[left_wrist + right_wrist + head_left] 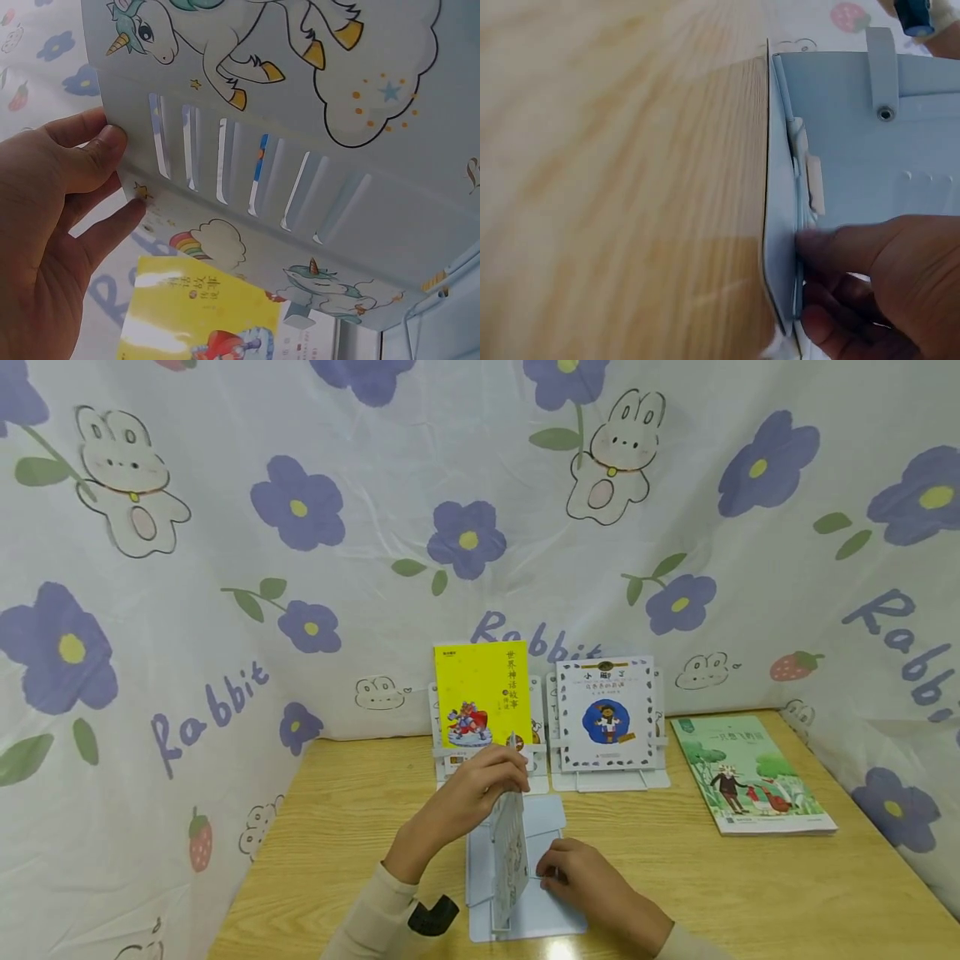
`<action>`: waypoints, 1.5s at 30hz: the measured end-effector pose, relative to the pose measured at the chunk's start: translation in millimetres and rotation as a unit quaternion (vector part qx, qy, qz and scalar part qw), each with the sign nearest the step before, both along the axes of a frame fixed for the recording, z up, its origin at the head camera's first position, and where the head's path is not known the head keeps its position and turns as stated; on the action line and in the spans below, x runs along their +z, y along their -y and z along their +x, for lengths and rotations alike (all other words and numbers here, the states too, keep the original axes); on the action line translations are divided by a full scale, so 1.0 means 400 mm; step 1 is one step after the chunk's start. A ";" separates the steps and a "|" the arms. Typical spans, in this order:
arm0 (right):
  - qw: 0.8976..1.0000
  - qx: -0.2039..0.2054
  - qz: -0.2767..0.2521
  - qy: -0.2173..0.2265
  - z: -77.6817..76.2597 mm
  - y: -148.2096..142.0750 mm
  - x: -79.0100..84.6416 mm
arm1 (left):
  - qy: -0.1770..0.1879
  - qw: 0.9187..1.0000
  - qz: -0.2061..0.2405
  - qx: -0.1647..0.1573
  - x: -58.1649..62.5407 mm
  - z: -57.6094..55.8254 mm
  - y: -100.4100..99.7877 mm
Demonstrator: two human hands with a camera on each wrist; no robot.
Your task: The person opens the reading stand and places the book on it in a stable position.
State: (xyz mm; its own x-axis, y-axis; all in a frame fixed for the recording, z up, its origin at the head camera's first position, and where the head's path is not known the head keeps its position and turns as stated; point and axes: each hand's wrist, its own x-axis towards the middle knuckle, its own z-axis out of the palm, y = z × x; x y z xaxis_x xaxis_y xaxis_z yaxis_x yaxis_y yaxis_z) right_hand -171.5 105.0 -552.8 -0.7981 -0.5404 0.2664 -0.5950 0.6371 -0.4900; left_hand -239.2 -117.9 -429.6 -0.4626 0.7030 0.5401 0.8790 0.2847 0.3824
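Yellow book [476, 681] partly hidden behind left hand [480, 789]; right sleeve [686, 945] cut off.

the person's left hand [480, 789] grips the top edge of an upright panel [510, 860]. to its right and nearer the person, the right hand [588, 881] has its fingers curled at the pale base plate [543, 918]. beyond the left hand, a yellow book [480, 681] stands propped; beyond the right hand, a white book [570, 718] stands likewise. farther right of the right hand, a green book [750, 768] lies flat on the wooden table [337, 835].
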 end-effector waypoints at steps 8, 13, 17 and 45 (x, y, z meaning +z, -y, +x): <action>0.994 -0.004 0.060 -0.094 -0.006 0.029 0.011 | 0.011 1.000 0.006 0.007 0.005 0.003 0.008; 0.993 0.000 0.082 -0.090 -0.015 0.042 0.014 | 0.008 1.000 0.005 0.004 0.003 0.003 0.010; 0.996 0.005 0.075 -0.056 -0.022 0.042 0.016 | 0.000 1.000 0.007 0.000 0.001 0.003 0.012; 0.982 0.011 -0.155 0.103 -0.018 -0.077 0.000 | -0.002 1.000 -0.012 -0.017 -0.004 -0.009 -0.062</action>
State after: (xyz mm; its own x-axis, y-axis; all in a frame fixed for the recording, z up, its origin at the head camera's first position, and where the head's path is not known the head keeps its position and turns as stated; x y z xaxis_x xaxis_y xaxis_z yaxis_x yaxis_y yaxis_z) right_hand -178.5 136.0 -552.9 -0.8415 -0.4759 0.2556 -0.4750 0.4265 -0.7697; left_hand -242.6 -93.1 -431.0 -0.4360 0.7314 0.5243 0.8900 0.2640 0.3719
